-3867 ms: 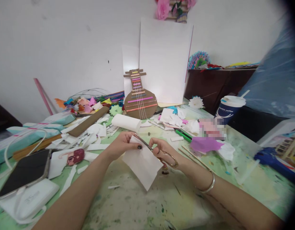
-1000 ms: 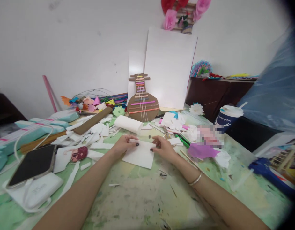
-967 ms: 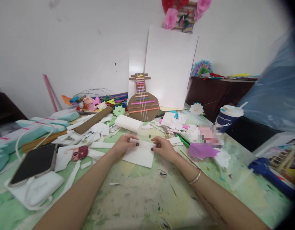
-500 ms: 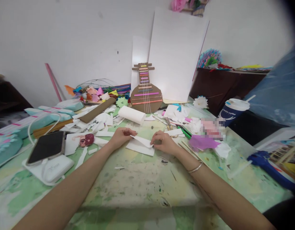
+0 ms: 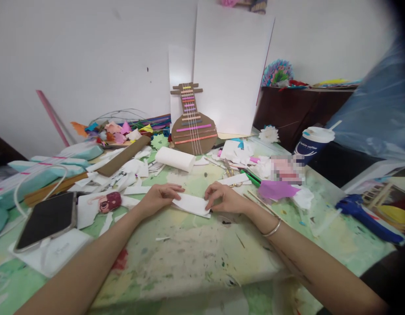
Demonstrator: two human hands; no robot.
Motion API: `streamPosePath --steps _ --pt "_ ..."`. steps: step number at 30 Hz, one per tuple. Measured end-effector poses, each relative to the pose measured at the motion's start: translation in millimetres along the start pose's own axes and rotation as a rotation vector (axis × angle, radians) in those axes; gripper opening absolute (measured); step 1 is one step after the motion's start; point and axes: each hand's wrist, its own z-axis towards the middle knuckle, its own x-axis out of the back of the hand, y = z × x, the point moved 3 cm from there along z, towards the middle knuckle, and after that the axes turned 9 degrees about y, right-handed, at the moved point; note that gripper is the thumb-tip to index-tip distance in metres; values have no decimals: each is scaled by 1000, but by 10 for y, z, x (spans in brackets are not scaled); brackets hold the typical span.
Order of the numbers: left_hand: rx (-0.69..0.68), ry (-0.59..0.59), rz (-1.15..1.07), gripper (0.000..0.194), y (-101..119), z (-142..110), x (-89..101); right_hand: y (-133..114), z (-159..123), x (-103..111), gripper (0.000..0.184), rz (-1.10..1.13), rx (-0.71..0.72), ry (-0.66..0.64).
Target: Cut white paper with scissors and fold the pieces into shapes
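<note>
A small piece of folded white paper (image 5: pixel 191 204) lies on the table between my hands, its upper layer nearly flat over the lower one. My left hand (image 5: pixel 160 197) pinches the left end, fingers bent over the top. At the right end, my right hand (image 5: pixel 224 198) grips the edge between thumb and fingertips. Just behind the paper rests a white paper roll (image 5: pixel 175 159). Scissors (image 5: pixel 229 171) lie partly covered behind my right hand, beside a white strip (image 5: pixel 235 179).
A cardboard lute-shaped model (image 5: pixel 193 127) leans against white boards (image 5: pixel 230 65). Paper scraps and a phone (image 5: pixel 47 221) lie to the left. On the right are purple paper (image 5: pixel 277 190), a coffee cup (image 5: pixel 313 143) and a blue glue gun (image 5: pixel 369 221).
The raised upper layer of the paper has come down over the lower layer. My left hand's fingers now reach over its left end. The whole view has shifted slightly.
</note>
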Motion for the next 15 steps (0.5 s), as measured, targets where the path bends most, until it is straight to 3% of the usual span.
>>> streamPosePath --steps 8,15 --pt "-136 -99 98 20 -45 2 6 4 -14 12 15 5 8 -82" --pt "-153 -113 169 18 -59 -6 25 20 -27 30 17 6 10 -132"
